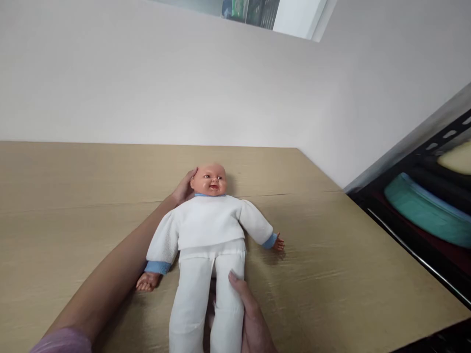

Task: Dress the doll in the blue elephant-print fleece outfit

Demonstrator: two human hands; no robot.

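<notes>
A baby doll [211, 220] in a white top and white trousers with blue cuffs lies face up over the wooden table, head toward the wall. Behind its head and neck, on the left side, is my left hand [185, 187], closed against it; most of those fingers are hidden by the doll. My right hand [250, 314] grips the doll's leg on the right, thumb on top and fingers passing underneath, showing between the two legs. Both doll arms spread outward. The feet are cut off by the lower frame edge.
The wooden table [331, 255] meets a white wall [147, 73] at the back. To the right stands a black metal rack [412, 245] holding a teal rounded item [427, 211] and a cream one [458, 158]. A window-like opening [250, 12] sits high in the wall.
</notes>
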